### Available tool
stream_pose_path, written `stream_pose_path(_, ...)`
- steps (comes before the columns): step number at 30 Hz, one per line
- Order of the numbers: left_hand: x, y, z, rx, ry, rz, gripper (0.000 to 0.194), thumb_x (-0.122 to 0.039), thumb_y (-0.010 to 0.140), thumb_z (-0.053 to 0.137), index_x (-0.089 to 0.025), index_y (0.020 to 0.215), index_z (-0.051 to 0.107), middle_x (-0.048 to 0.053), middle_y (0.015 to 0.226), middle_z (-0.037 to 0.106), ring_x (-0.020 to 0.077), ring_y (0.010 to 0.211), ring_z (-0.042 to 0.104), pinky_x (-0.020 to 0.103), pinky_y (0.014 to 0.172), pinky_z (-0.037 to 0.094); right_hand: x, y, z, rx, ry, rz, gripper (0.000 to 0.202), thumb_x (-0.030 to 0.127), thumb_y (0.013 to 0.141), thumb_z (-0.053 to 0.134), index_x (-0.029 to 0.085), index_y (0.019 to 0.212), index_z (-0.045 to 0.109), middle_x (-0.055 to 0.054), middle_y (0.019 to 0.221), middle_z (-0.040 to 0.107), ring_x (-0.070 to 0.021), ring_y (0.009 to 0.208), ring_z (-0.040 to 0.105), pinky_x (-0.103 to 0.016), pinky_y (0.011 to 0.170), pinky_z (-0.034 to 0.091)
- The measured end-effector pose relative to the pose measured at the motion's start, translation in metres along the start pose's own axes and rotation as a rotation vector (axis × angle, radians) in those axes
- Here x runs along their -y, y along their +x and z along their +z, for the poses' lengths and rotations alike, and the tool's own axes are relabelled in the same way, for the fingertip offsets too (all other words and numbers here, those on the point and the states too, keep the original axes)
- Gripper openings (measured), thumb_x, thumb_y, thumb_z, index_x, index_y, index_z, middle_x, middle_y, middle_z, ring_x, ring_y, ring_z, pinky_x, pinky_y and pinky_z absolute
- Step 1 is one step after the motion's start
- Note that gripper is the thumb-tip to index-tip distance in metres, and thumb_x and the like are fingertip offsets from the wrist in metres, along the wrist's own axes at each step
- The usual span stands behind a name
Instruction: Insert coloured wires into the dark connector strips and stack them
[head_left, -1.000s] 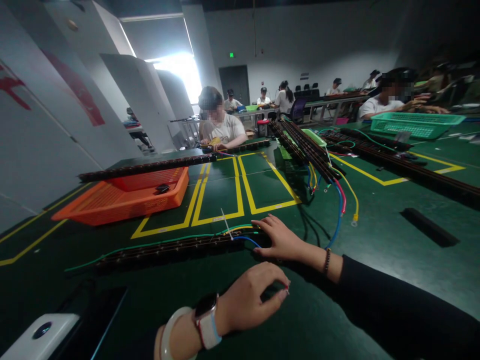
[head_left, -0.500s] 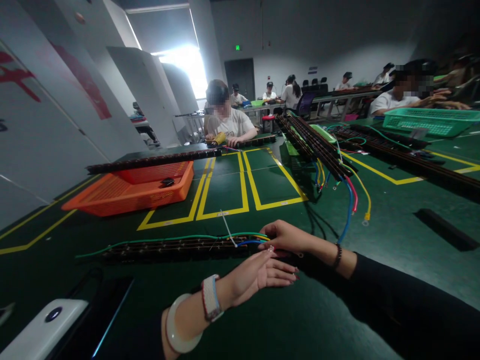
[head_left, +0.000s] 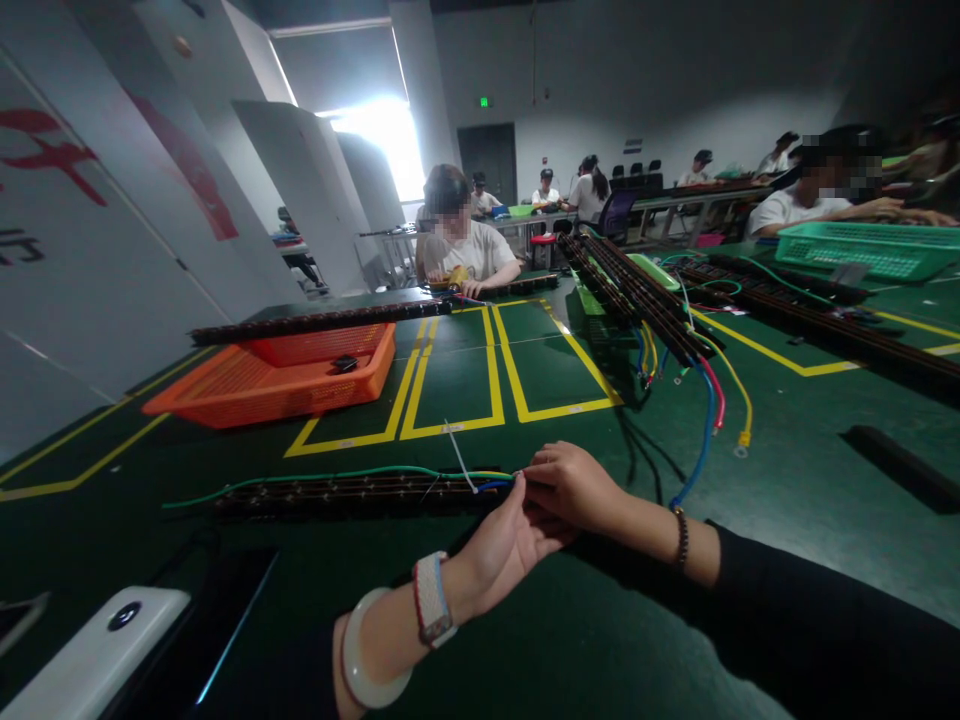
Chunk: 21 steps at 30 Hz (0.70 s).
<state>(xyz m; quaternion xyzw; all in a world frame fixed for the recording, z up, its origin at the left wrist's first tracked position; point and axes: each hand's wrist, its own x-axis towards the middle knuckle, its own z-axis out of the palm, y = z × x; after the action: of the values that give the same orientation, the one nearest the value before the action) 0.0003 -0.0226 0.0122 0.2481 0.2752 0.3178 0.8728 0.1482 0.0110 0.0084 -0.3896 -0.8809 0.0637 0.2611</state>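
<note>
A long dark strip assembly (head_left: pixel 322 497) with copper-coloured lines lies across the table in front of me. A green wire (head_left: pixel 300 480) runs along its top, with a blue wire (head_left: pixel 493 486) and a yellow one near its right end. A white cable tie (head_left: pixel 460 455) stands up from the assembly, its tail free. My right hand (head_left: pixel 576 488) is closed round the wires at that end. My left hand (head_left: pixel 508 548) meets it from below, thumb against the wires and fingers curled under my right hand. The wire ends are hidden by my hands.
An orange basket (head_left: pixel 277 402) stands at the left, with another dark strip (head_left: pixel 322 322) across its rim. Stacked strips (head_left: pixel 637 290) with hanging coloured wires lie at the right. A black bar (head_left: pixel 900 468), a white device (head_left: pixel 97 650) and a green basket (head_left: pixel 862 262) are around. A co-worker (head_left: pixel 469 245) sits opposite.
My left hand has gone from fingers stretched out to curled in against the right hand, thumb at the wires. The right hand has stayed at the wires. The view has shifted slightly.
</note>
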Motion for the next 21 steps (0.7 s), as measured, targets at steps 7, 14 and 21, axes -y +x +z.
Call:
stream_pose_path(7,0.002,0.001,-0.003,-0.088,-0.098,0.017,0.026,-0.037,0.090,0.049,-0.014,0.096,0.060,0.009,0.099,0.067,0.0189,0.099,0.062,0.038,0.097,0.042,0.013,-0.002,-0.002,0.119,-0.451,-0.246,0.013,0.017,0.087,0.054,0.010,0.089,0.065,-0.009,0.078,0.060,-0.0194,0.075,0.048,-0.034,0.069,0.035)
stream_pose_path(14,0.000,0.001,-0.003,-0.141,-0.122,0.018,0.025,-0.036,0.090,0.049,-0.014,0.088,0.061,0.008,0.087,0.068,0.0172,0.088,0.063,0.035,0.089,0.046,0.021,-0.004,-0.004,0.179,-0.505,-0.207,0.025,0.019,0.083,0.060,0.006,0.104,0.062,-0.010,0.091,0.060,-0.0209,0.083,0.050,-0.034,0.074,0.039)
stream_pose_path(21,0.000,0.002,-0.003,-0.179,-0.171,0.003,0.025,-0.035,0.091,0.049,-0.016,0.081,0.060,0.004,0.078,0.067,0.0139,0.075,0.063,0.030,0.079,0.048,0.036,-0.002,-0.022,0.153,-0.551,-0.113,0.014,0.025,0.084,0.060,0.014,0.090,0.063,-0.006,0.081,0.061,-0.0199,0.075,0.053,-0.033,0.065,0.035)
